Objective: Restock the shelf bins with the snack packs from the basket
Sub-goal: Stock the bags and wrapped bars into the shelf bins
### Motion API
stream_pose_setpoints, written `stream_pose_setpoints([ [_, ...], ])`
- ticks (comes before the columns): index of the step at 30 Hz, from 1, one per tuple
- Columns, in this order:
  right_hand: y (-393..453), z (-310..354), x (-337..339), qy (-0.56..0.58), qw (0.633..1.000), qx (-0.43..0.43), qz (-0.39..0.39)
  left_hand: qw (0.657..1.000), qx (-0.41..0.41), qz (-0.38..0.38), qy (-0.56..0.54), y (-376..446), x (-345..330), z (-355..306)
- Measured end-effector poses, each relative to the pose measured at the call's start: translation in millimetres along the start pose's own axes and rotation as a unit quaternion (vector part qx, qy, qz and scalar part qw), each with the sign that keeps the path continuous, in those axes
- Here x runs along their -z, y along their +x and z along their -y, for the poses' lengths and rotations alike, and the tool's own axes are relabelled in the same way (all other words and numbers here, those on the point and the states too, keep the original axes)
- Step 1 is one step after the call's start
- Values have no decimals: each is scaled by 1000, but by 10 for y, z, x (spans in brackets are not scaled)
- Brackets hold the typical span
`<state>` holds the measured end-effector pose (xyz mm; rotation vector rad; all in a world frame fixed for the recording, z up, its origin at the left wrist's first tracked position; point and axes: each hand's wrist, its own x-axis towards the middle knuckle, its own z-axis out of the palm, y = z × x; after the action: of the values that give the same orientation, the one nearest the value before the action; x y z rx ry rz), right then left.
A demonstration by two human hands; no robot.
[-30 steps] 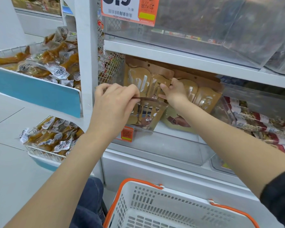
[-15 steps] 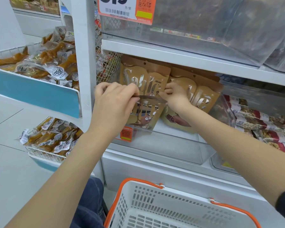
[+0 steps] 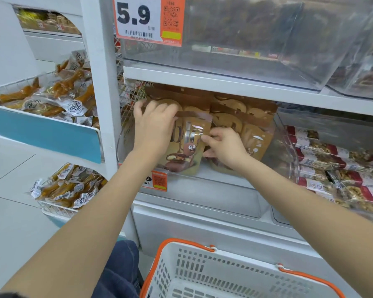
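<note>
Two hands, left hand (image 3: 154,125) and right hand (image 3: 224,145), hold one snack pack (image 3: 186,151).

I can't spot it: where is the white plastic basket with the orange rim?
The white plastic basket with the orange rim sits at the bottom centre of the head view, on the floor below the shelf, between the person's forearms.

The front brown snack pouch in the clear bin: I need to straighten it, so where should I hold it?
Pinch the flat top seal of the brown snack pouch from the open front, as the left hand does; it stands upright.
</note>
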<state>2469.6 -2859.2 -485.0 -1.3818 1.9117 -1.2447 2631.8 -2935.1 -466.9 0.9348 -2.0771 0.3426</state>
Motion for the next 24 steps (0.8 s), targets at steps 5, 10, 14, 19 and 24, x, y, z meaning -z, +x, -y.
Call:
stream_pose_setpoints([
  [5, 213, -130, -140, -48, 993, 53, -94, 999, 37, 24, 3, -83, 35, 53],
  [10, 86, -33, 2, -78, 992, 53, -80, 967, 163, 175, -93, -400, 146, -14],
  [14, -354, 7, 439, -306, 933, 143, -123, 937, 231, 231, -121, -422, 118, -34],
  [19, -614, 142, 744, -385, 892, 55, -229, 933, 231, 255, -100, -418, 93, -103],
  [24, -558, 210, 952, -294, 928, -63, -220, 930, 227, 271, -106, -432, 87, -73],
])
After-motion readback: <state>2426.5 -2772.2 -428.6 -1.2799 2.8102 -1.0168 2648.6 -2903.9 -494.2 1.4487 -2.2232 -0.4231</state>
